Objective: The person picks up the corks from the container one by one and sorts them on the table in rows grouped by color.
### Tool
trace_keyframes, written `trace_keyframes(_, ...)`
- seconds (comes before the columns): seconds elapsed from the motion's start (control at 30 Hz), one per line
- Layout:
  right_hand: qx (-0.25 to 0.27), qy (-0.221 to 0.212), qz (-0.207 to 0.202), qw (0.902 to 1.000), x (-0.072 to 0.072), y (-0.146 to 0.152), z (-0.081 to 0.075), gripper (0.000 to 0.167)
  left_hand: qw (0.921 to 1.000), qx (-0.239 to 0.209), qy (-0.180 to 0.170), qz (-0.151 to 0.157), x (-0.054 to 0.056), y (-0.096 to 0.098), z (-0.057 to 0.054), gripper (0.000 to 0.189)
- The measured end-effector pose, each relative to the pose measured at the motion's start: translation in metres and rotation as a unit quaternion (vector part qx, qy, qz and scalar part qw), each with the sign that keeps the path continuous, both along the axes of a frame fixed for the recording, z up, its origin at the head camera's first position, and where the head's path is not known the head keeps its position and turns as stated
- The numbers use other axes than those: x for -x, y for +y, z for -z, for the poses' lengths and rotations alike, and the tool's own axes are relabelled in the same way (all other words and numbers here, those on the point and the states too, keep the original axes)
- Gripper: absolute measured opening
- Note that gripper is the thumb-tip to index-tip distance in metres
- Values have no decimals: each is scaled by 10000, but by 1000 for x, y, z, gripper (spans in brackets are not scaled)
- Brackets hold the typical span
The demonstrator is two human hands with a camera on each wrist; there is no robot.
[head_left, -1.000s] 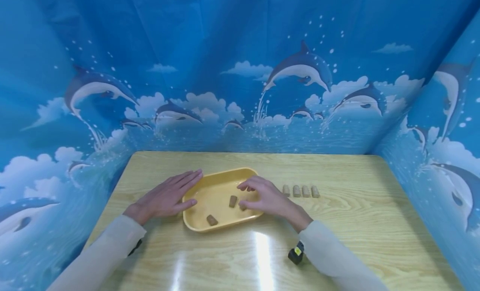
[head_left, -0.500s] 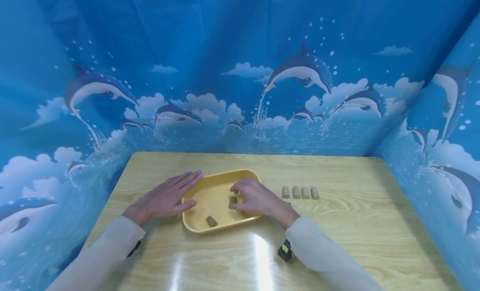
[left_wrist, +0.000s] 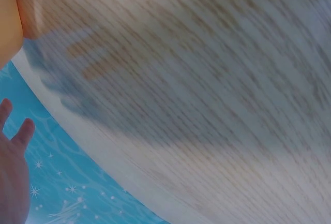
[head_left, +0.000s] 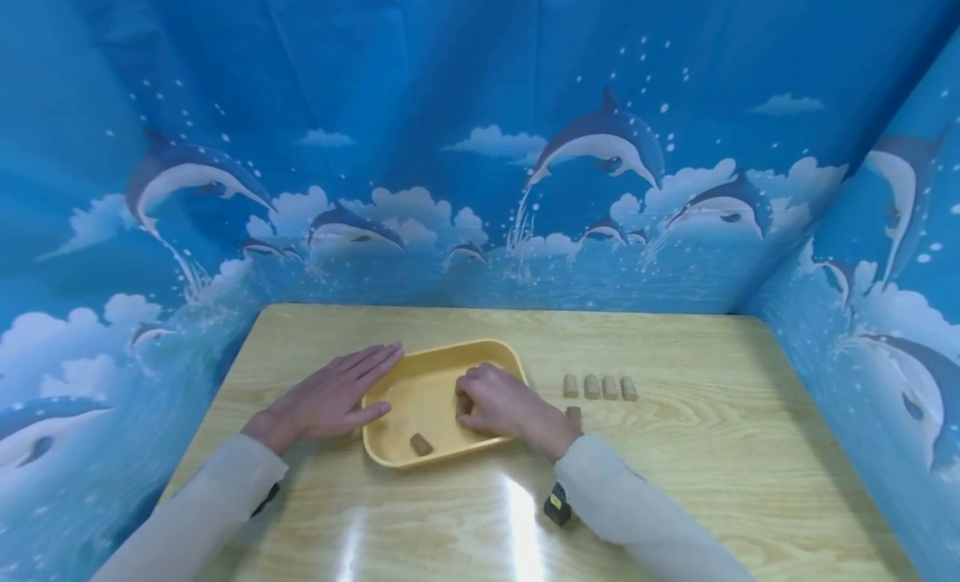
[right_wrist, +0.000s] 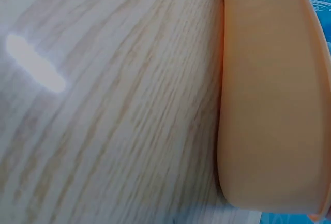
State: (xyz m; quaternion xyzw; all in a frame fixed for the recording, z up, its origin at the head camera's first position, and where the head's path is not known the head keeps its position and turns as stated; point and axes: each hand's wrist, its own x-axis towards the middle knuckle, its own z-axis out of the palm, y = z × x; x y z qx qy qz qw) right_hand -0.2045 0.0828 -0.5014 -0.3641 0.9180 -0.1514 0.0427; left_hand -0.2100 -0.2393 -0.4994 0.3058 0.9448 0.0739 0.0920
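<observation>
- Nearest, a black box [head_left: 557, 504] hangs below the right sleeve [head_left: 622, 503], above the table [head_left: 697, 465]; lowered further, it might knock the tray or drag on the wood.
- 1 loose block [head_left: 422, 444] lies tilted in the tray [head_left: 491, 343], near its close wall; a sideways sweep of the fingers could push it against that wall, where it would be harder to pick up.
- The right hand [head_left: 501, 403] is curled inside the tray, thumb and fingers pinching 1 held block [head_left: 462, 407], mostly hidden; its small size could let it slip if the pinch is off-centre.
- The left hand [head_left: 333, 397] rests at the tray's left end, fingers straight, thumb spread over the rim; if it lifts, the tray could slide.
- 1 single block [head_left: 573, 417] sits just past the right wrist; the sleeve could brush it.
- Farther, a row of 4 blocks [head_left: 592, 388] stands right of the tray, likely easily nudged.
- A blue dolphin curtain [head_left: 450, 90] hangs behind.
</observation>
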Motion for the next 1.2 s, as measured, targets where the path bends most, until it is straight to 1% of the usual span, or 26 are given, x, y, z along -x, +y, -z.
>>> trace_keyframes(0.2,95,-12,44,9999,0,0,-3,20,10000,-42,30,45,1,-1,0,86)
trace_keyframes(0.3,261,-229,113,9993,-2,4,-7,24,10000,-39,54,53,1,-2,1,87)
trace_keyframes(0.37,397,-493,211,9978,-3,9,-11,26,10000,-15,59,48,1,-2,2,87)
trace_keyframes(0.47,689,-853,439,9930,-4,20,-17,30,10000,-11,69,57,1,-3,2,87)
trace_keyframes(0.57,1027,-1067,698,9865,-5,33,-24,35,9999,-29,89,70,1,-3,2,87)
trace_keyframes(0.67,1247,-1011,899,9829,-6,47,-30,38,9999,-42,100,81,1,-3,2,86)
trace_keyframes(0.73,1340,-896,970,9821,-8,56,-33,38,9999,-31,106,89,2,-3,2,86)
trace_keyframes(0.83,1473,-714,1016,9813,-9,69,-34,37,9998,-40,145,120,2,-4,2,87)
trace_keyframes(0.97,1654,-666,1162,9771,-12,87,-34,36,9997,-57,193,153,1,-4,2,86)
trace_keyframes(1.07,1676,-623,1346,9746,-15,101,-34,36,9995,-108,227,178,1,-4,2,86)
trace_keyframes(1.2,1665,-578,1485,9731,-21,118,-33,36,9996,-138,196,175,1,-3,2,85)
